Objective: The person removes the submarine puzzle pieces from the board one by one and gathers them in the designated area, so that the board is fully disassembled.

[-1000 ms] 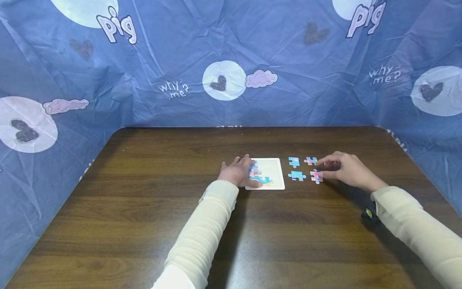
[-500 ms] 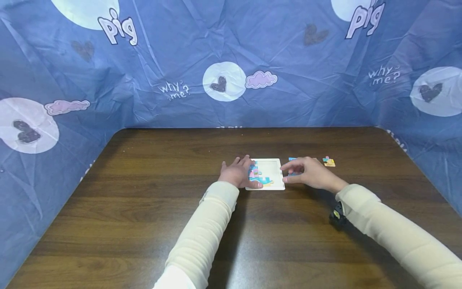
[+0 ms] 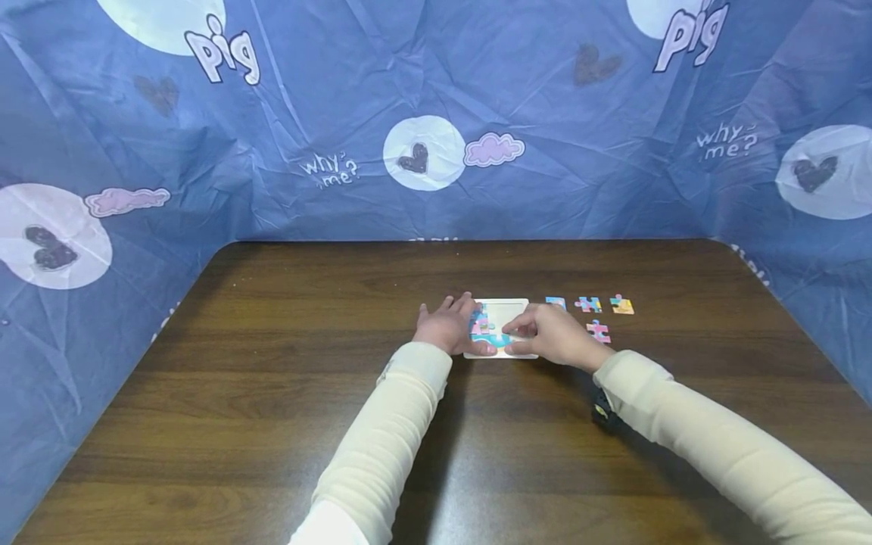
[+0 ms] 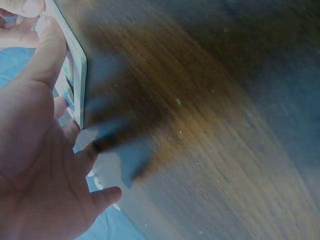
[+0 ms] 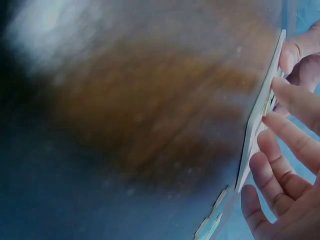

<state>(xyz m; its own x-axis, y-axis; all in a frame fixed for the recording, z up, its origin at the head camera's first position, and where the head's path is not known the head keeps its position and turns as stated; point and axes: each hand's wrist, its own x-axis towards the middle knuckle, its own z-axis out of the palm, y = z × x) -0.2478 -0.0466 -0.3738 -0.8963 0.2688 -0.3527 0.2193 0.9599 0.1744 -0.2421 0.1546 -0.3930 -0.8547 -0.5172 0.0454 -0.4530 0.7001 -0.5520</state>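
Over the white rectangular tray (image 3: 508,312), the right hand (image 3: 555,333) bends its fingers, grip hidden; left hand (image 3: 441,329) spread at the left edge, loose pink-and-blue jigsaw pieces (image 3: 588,304) rightward, nearer the right.

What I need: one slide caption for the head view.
Left hand rests on a white puzzle tray as the right hand reaches over it, four loose pieces alongside.

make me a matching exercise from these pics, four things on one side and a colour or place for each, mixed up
Things:
1. left hand
2. right hand
3. tray
4. cloth

Colour or place:
A. over the tray's right edge
B. blue
C. spread at the tray's left edge
D. white-rimmed

Pairs: 1-C, 2-A, 3-D, 4-B
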